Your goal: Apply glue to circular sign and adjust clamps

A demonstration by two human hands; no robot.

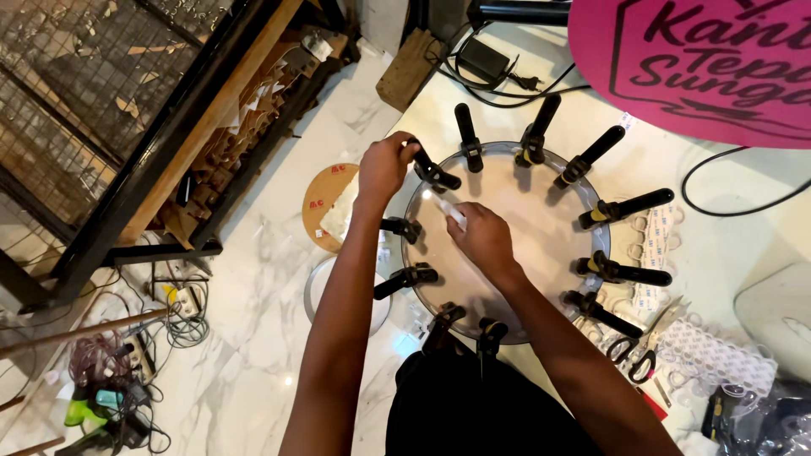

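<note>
A round clear disc [541, 228] lies on a white table, ringed by several black spring clamps such as the upright clamp [466, 135] at its far rim. My left hand [384, 165] grips the handle of the black clamp [432, 171] at the disc's upper left edge. My right hand [481, 236] rests on the disc near that clamp, holding a small white strip [449, 209] between its fingers.
A large pink round sign [701, 59] lies at the table's far right. Scissors [642, 350] and sheets of white adhesive pads [655, 245] lie right of the disc. A black power adapter [483, 57] with cable sits at the back. Cables and wooden scraps clutter the marble floor at left.
</note>
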